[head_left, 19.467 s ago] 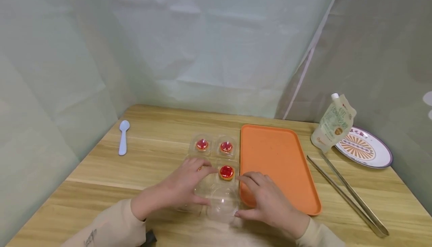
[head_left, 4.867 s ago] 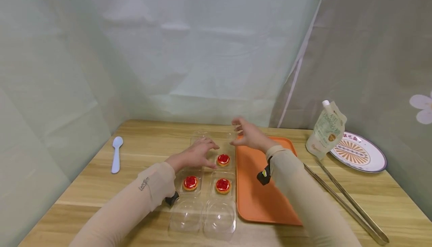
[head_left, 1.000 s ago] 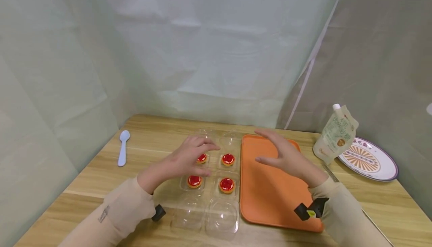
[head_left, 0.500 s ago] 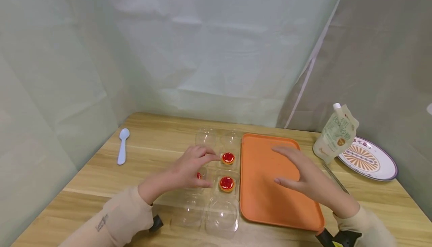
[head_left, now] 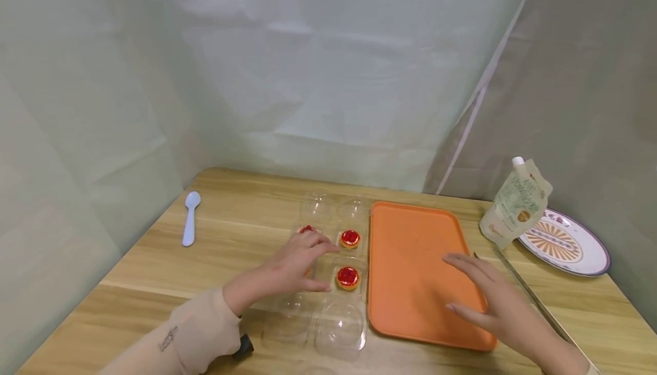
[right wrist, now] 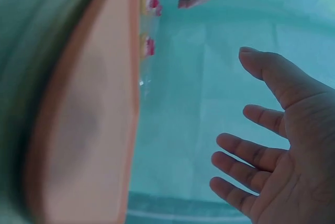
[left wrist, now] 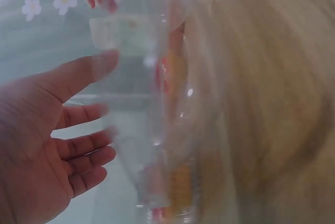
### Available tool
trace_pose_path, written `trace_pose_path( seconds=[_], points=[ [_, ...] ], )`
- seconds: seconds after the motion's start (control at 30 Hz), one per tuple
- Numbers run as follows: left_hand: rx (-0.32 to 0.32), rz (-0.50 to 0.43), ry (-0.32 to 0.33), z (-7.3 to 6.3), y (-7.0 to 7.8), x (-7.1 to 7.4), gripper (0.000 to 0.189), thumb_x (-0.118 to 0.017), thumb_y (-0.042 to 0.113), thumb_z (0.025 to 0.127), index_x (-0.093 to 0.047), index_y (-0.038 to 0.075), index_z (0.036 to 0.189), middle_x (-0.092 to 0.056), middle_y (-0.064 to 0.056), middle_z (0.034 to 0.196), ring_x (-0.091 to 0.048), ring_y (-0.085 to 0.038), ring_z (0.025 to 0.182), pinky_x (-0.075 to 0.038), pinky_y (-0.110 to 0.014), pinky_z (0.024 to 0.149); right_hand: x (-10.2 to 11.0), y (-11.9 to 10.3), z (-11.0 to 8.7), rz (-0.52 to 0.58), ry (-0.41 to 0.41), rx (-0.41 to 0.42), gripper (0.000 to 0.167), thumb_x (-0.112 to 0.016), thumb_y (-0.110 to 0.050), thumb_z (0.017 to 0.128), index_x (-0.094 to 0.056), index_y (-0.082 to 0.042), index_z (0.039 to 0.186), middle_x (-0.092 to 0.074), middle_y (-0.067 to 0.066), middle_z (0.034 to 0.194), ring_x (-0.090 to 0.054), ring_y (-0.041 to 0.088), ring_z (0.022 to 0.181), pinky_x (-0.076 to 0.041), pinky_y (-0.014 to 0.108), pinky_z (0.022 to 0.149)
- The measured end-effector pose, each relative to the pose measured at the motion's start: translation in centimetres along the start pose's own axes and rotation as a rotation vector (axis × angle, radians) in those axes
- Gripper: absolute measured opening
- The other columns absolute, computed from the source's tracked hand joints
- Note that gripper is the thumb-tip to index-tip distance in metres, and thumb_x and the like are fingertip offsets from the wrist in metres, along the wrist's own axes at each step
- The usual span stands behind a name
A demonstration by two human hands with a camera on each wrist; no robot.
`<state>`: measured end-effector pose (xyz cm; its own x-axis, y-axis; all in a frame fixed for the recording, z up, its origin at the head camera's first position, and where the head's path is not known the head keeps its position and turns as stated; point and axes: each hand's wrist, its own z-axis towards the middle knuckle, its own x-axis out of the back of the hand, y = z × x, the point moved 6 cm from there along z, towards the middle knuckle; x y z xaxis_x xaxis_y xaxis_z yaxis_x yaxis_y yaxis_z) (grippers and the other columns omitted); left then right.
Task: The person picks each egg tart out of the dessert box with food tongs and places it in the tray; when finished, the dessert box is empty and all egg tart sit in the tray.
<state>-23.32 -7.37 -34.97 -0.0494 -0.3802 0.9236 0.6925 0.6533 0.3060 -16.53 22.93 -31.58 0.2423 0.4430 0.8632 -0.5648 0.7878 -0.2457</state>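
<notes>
Two rows of clear plastic tart boxes (head_left: 341, 325) lie on the table, hinged lids folded back. Red-topped tarts sit in them: a front right tart (head_left: 348, 278), a back right tart (head_left: 350, 239) and a back left tart (head_left: 308, 229), partly hidden. My left hand (head_left: 297, 264) hovers over the left boxes, thumb and fingers spread apart, holding nothing; it mostly covers the front left tart. My right hand (head_left: 505, 306) is above the right front side of the orange tray (head_left: 410, 261). In the right wrist view the right hand (right wrist: 282, 145) has loosely bent fingers and grips nothing.
Metal tongs (head_left: 534, 298) lie right of the tray, partly behind the right hand. A spouted pouch (head_left: 515, 204) stands at the back right, before a patterned plate (head_left: 559, 244). A pale blue spoon (head_left: 189, 218) lies at the left. Curtains hang behind the table.
Over the longer span, the back boxes' lids have come open. In the last second my right hand has drawn back rightward and nearer; my left hand has shifted slightly nearer.
</notes>
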Motion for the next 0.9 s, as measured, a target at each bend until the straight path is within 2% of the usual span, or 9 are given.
trace_pose_path(
  seconds=[0.13,0.27,0.5,0.7,0.9],
  points=[
    [0.038,-0.046,-0.006,0.1,-0.5,-0.3,0.067,-0.082,0.037,0.073,-0.057,0.013,0.13,-0.056,-0.007,0.127,-0.048,-0.026,0.121,-0.037,-0.049,0.108,-0.1,1.2,-1.2,0.02,0.036,-0.04,0.08,-0.086,-0.022,0.069,-0.048,-0.021,0.14,-0.055,0.005,0.133,-0.041,0.004,0.125,-0.014,-0.006,0.099],
    [0.044,-0.062,-0.018,0.3,-0.9,-0.8,0.067,-0.082,0.037,0.073,-0.057,0.013,0.131,-0.056,-0.005,0.127,-0.048,-0.024,0.121,-0.037,-0.048,0.109,-0.1,2.6,-2.3,0.014,0.061,-0.067,0.084,-0.086,-0.018,0.068,-0.046,-0.022,0.142,-0.054,0.011,0.133,-0.026,-0.016,0.129,-0.015,-0.006,0.099],
    [0.019,-0.059,-0.051,0.6,-1.3,-1.6,0.068,-0.08,0.038,0.075,-0.055,0.014,0.132,-0.057,-0.003,0.127,-0.05,-0.022,0.121,-0.04,-0.045,0.107,-0.1,5.1,-3.8,0.024,0.137,-0.068,0.084,-0.086,-0.005,0.063,-0.05,-0.014,0.138,-0.057,0.017,0.127,-0.025,-0.021,0.126,-0.017,-0.005,0.099],
    [0.006,-0.101,-0.097,0.6,-1.5,-2.4,0.068,-0.08,0.039,0.075,-0.054,0.016,0.134,-0.055,-0.003,0.133,-0.049,-0.022,0.126,-0.04,-0.044,0.109,0.0,7.8,-4.9,0.028,0.172,-0.162,0.072,-0.082,-0.006,0.071,-0.051,-0.007,0.136,-0.054,0.025,0.128,-0.02,-0.025,0.123,-0.011,-0.007,0.098],
    [0.005,-0.104,-0.108,0.5,-2.0,-2.8,0.067,-0.078,0.041,0.076,-0.055,0.015,0.134,-0.055,-0.002,0.133,-0.048,-0.021,0.126,-0.037,-0.045,0.111,0.0,10.3,-5.9,-0.011,0.191,-0.255,0.062,-0.078,-0.009,0.076,-0.051,0.0,0.131,-0.054,0.028,0.126,-0.016,-0.027,0.121,-0.006,-0.006,0.099]
  ],
)
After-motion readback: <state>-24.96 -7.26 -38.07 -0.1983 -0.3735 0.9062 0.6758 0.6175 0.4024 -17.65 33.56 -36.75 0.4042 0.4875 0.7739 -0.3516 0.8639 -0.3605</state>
